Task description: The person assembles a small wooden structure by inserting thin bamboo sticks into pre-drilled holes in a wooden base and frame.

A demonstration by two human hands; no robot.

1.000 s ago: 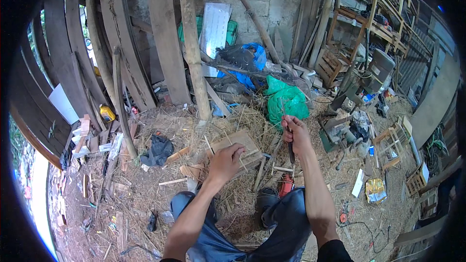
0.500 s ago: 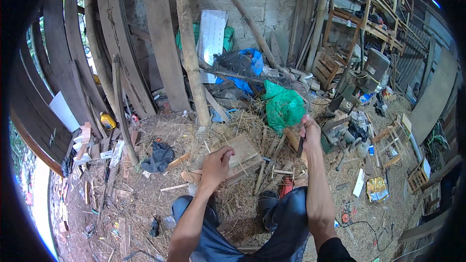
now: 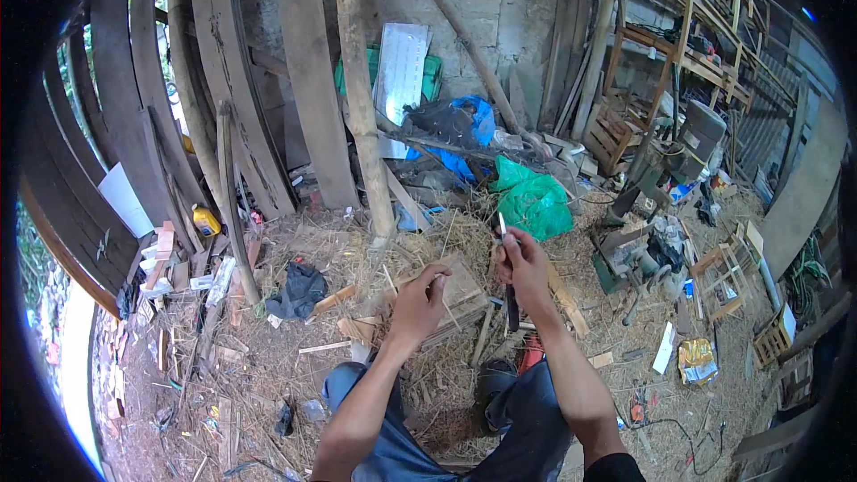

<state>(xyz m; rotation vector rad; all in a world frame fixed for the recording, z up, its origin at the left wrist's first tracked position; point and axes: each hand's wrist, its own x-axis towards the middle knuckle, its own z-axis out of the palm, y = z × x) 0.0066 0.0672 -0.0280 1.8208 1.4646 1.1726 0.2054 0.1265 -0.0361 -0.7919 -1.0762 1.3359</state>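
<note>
My left hand (image 3: 418,305) is closed around a thin pale stick (image 3: 389,280); a short length shows above the fingers and another below them. To its right, my right hand (image 3: 525,275) grips a knife (image 3: 512,309). Its dark handle end points down past the palm, and a bright narrow blade sticks up beyond the fingers. The blade stands apart from the stick. Beneath the hands, a wooden block (image 3: 464,289) lies on the straw-strewn floor between my knees, partly hidden by my left hand.
A green plastic bag (image 3: 536,205) lies ahead, near a blue tarp (image 3: 478,120). Beyond my left hand stands an upright pole (image 3: 361,125). A dark cloth (image 3: 299,293), wood scraps and a yellow bottle (image 3: 206,220) are at left; a wooden frame (image 3: 719,277) sits at right.
My right hand has moved left and down toward my left hand, bringing the knife with it. My left hand has shifted slightly right, and the view has turned a little.
</note>
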